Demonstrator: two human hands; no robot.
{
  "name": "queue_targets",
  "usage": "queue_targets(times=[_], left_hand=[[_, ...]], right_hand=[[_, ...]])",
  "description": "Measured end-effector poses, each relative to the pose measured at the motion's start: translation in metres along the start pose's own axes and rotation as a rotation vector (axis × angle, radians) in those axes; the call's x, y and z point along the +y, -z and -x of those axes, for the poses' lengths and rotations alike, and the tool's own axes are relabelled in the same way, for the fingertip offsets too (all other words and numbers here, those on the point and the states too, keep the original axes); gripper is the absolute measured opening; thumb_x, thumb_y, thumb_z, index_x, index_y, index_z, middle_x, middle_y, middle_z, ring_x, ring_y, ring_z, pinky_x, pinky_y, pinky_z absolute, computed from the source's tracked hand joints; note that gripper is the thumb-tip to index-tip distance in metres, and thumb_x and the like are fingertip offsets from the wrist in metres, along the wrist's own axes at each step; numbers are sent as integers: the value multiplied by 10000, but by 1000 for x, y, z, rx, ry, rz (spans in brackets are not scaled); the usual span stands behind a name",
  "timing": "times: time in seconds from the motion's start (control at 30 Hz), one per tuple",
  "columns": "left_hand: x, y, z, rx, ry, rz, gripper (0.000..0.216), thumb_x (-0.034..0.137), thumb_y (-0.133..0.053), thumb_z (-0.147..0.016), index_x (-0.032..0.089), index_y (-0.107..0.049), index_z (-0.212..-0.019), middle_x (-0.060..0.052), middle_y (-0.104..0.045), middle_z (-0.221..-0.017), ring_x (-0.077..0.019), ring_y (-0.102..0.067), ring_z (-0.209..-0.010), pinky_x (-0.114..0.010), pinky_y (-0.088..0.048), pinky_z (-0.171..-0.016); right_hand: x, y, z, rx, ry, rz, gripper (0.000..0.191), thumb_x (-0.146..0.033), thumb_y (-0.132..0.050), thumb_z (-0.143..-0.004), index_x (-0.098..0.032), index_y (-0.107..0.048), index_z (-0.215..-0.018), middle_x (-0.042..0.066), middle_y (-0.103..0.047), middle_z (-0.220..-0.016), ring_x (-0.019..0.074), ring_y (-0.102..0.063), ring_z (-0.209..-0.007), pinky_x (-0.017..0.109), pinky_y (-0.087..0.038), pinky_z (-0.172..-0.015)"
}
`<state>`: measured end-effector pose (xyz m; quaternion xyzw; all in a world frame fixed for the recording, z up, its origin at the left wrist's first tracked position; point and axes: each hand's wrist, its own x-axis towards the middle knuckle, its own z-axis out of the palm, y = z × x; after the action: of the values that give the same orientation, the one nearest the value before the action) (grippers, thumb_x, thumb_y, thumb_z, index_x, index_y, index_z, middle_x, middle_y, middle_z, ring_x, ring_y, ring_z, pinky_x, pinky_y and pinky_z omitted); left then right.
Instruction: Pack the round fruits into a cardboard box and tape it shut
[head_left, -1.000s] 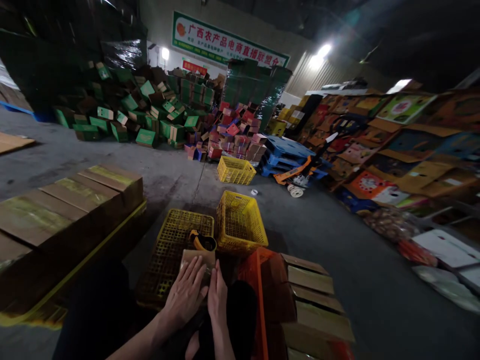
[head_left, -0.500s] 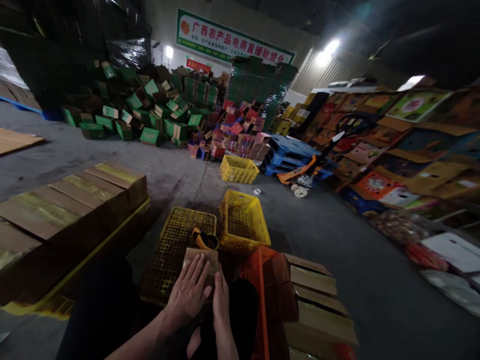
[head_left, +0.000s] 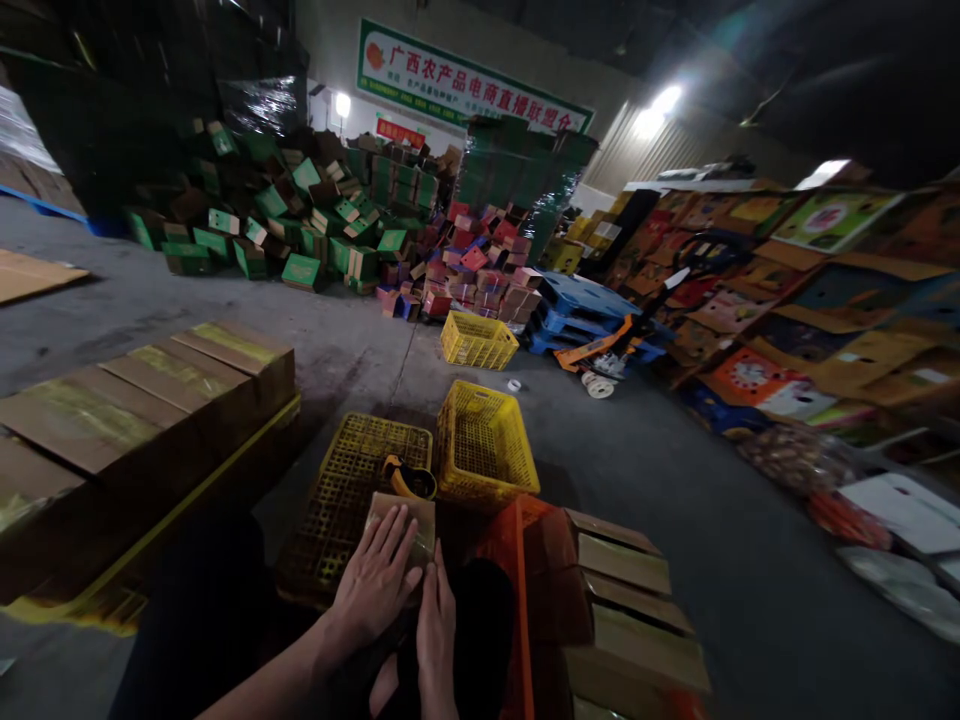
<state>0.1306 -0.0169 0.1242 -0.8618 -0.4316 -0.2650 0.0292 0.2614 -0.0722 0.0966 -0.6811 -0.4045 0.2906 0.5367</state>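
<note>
A small brown cardboard box [head_left: 421, 522] sits on an upturned yellow plastic crate [head_left: 337, 500] in front of my knees. My left hand [head_left: 375, 578] lies flat on the top of this box with its fingers stretched out. Against the box's near right edge rests my right hand [head_left: 436, 612], fingers straight and close together, thumb beside the left thumb. Just beyond the box, a yellow and black tape dispenser [head_left: 409, 478] lies on the crate. The underside of the box is hidden.
An orange crate [head_left: 517, 580] with cardboard boxes [head_left: 630, 610] stands at my right. Taped boxes [head_left: 172, 375] fill a yellow crate [head_left: 217, 495] at my left. Another yellow crate [head_left: 487, 440] stands ahead. Farther off are a pallet jack [head_left: 600, 350] and heaped green cartons [head_left: 300, 270].
My right hand has slid slightly toward me and left along the box's edge. The left hand stays flat on top, and the view has shifted a little.
</note>
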Motion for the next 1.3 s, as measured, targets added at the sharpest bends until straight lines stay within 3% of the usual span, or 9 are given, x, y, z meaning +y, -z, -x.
queue_targets(times=[0.37,0.57,0.8,1.0,1.13,1.3], left_hand=[[-5,-4,2,21,-25,18,611,357,-437,-995,157,-324,-1561,-138,-331,-1602,-294,-317,-1480,-474,-289,-1194],[2,3,1,36,1,29,641,433,-437,-1004,155,-306,-1567,-148,-323,-1604,-307,-322,-1476,-488,-293,-1191],[3,2,1,0,4,13,609,352,-460,-979,143,-355,-1541,-147,-300,-1615,-300,-285,-1493,-484,-312,-1180],[3,1,3,4,7,23,617,334,-459,-974,152,-340,-1551,-136,-322,-1608,-296,-309,-1483,-478,-300,-1189],[-2,-2,3,6,-19,33,619,326,-464,-971,145,-341,-1550,-137,-320,-1609,-295,-315,-1480,-470,-285,-1198],[-11,-1,1,2,-47,55,598,338,-481,-982,180,-361,-1546,-138,-299,-1617,-300,-319,-1478,-473,-300,-1190]], right_hand=[[-28,-1,-8,-41,192,206,586,-525,-403,-1000,-166,-522,-1448,110,-518,-1475,254,-508,-1360,413,-432,-1133],[-28,14,3,-47,243,277,495,-474,-439,-1006,-193,-605,-1378,115,-586,-1411,265,-574,-1297,403,-497,-1078],[-30,27,12,-110,272,366,471,-468,-442,-1009,-200,-641,-1340,94,-625,-1373,267,-597,-1273,409,-481,-1099],[-39,34,9,-83,279,385,479,-494,-394,-1019,-199,-706,-1233,114,-694,-1271,266,-653,-1189,399,-515,-1043],[-40,24,-4,-20,249,343,516,-547,-387,-1003,-185,-715,-1171,140,-711,-1219,275,-674,-1132,407,-526,-1004],[-25,0,-23,-38,166,266,688,-630,-407,-955,-116,-586,-1375,175,-599,-1392,298,-578,-1289,428,-467,-1079]])
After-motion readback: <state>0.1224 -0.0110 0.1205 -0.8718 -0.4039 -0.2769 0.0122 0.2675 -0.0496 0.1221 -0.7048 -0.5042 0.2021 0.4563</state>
